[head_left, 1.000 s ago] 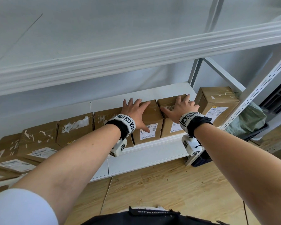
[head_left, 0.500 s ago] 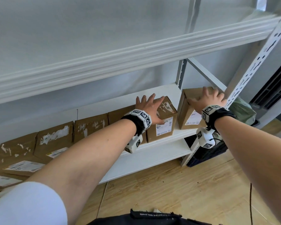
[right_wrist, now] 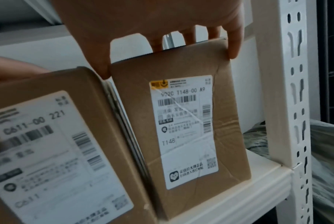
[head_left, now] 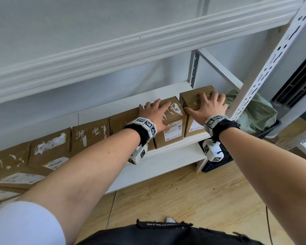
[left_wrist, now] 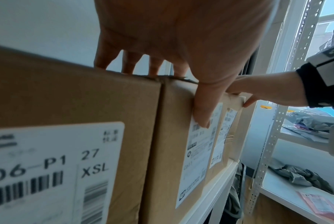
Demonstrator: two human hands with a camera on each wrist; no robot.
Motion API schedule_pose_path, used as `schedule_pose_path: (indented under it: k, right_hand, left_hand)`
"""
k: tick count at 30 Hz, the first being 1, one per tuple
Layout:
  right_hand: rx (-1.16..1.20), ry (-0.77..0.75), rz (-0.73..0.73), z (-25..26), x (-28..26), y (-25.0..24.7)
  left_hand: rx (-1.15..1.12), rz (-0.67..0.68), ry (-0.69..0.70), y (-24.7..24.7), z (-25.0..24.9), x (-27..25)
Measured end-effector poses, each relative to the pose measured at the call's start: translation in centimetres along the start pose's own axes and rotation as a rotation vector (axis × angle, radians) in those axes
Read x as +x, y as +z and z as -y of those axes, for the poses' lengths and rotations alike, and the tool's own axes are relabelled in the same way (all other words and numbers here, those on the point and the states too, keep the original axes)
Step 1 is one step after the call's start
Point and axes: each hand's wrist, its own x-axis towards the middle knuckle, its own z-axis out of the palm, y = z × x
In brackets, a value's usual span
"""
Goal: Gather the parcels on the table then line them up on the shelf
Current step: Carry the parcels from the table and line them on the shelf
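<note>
Several brown cardboard parcels (head_left: 90, 135) stand in a row on the white shelf (head_left: 166, 156). My left hand (head_left: 154, 112) lies flat on top of the second parcel from the right (head_left: 173, 131), with its thumb (left_wrist: 202, 109) pressed down on the front label. My right hand (head_left: 208, 106) grips the rightmost parcel (head_left: 193, 128) from above. Its thumb is in the seam between the two boxes and its little finger (right_wrist: 234, 45) hooks over the right top edge. The rightmost parcel (right_wrist: 181, 121) stands close against its neighbour (right_wrist: 47, 151), tilted slightly.
The upper shelf board (head_left: 113, 46) overhangs the row. A perforated white upright (head_left: 272, 59) stands just right of the last parcel, with a green bag (head_left: 251, 110) behind it. A dark crate (head_left: 214, 163) sits under the shelf on the wooden floor (head_left: 184, 200).
My right hand left the third parcel, took the rightmost one and drew it left against its neighbour, closing the gap. My left hand shifted right along the row.
</note>
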Motion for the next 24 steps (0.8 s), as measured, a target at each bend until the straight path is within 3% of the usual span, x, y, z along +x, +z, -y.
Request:
schedule_pose_path:
  k: [6, 11, 24]
  right_hand:
    - [-0.015, -0.055, -0.036, -0.4, -0.2, 0.1]
    - [0.167, 0.077, 0.072, 0.4, 0.4, 0.3]
    - [0.279, -0.011, 0.17, -0.8, 0.4, -0.9]
  left_hand:
    - [0.027, -0.007, 0.009, 0.1, 0.4, -0.4]
    - [-0.003, 0.006, 0.003, 0.2, 0.3, -0.6]
    - [-0.015, 0.042, -0.037, 0.5, 0.4, -1.0]
